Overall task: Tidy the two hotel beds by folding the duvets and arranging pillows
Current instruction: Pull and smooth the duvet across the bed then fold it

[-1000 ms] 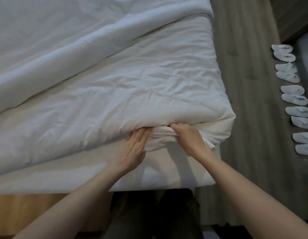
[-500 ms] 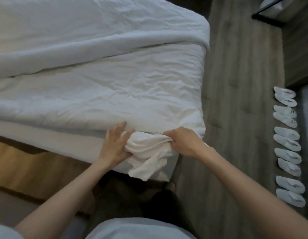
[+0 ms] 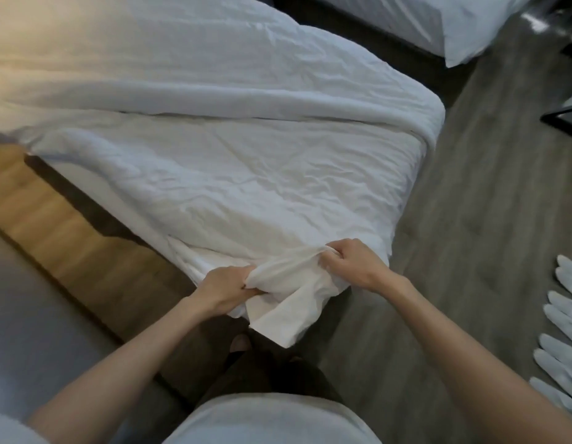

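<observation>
At far left a wooden bed base (image 3: 63, 232) runs slantwise, its upper end washed out by warm light. On the bed above it lies the duvet (image 3: 246, 174), white and creased, with a folded layer across its far half; its left end is blurred. The left hand (image 3: 225, 288) is at the bed's near corner, fingers curled round a bunch of white cloth (image 3: 284, 286); its fingertips are buried in the folds. The cloth stretches between both hands, and a loose flap hangs below them over the corner. I cannot tell whether it belongs to the duvet or to a sheet under it. The right hand (image 3: 352, 264) grips the cloth's upper edge just beside the duvet's near edge, knuckles up, fingers closed on the fabric. Top right, a second bed (image 3: 451, 30) is cut off by the frame. On the grey floor (image 3: 470, 219) at far right lie white slippers (image 3: 563, 315), blurred and half out of view; any print on them is unreadable
</observation>
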`<control>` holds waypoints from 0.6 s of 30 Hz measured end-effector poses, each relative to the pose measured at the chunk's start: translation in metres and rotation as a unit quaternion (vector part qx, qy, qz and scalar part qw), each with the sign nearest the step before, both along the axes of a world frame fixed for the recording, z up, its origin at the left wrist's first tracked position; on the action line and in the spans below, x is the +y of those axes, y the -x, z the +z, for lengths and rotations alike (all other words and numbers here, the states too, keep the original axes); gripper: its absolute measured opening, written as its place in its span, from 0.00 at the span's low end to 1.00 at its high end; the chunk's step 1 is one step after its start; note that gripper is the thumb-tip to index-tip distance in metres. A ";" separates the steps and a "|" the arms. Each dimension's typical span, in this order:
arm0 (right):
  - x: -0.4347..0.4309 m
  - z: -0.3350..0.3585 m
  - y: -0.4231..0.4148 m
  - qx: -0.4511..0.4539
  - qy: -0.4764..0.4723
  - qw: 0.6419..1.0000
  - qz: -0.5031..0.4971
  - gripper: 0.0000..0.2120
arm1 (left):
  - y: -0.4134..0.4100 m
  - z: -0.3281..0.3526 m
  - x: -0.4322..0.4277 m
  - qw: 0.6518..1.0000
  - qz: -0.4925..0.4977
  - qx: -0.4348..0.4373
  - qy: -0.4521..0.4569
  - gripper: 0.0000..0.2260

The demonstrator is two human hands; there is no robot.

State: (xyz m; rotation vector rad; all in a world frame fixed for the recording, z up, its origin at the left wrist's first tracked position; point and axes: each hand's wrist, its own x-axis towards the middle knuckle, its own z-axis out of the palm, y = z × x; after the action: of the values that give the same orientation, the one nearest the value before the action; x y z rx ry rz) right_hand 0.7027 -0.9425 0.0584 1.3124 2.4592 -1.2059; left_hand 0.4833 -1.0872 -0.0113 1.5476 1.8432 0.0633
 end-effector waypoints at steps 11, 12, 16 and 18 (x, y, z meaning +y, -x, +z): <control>-0.019 -0.029 -0.007 -0.084 0.131 0.964 0.217 0.18 | -0.100 0.001 -0.092 0.965 0.232 0.117 0.047 0.29; -0.017 -0.030 -0.018 -0.088 0.139 0.960 0.224 0.19 | -0.117 0.003 -0.093 0.961 0.246 0.121 0.044 0.30; -0.019 -0.019 -0.068 -0.110 0.198 0.946 0.233 0.18 | -0.189 0.017 -0.111 0.953 0.277 0.117 0.038 0.37; -0.035 -0.017 -0.092 -0.116 0.213 0.940 0.242 0.17 | -0.222 0.016 -0.130 0.951 0.279 0.129 0.038 0.36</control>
State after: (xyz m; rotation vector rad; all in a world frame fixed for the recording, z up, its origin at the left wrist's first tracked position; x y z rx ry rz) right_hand 0.7951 -0.9775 0.0412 0.6405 2.0223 -1.2610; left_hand 0.7055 -1.2177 0.0048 0.9737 2.4155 0.0523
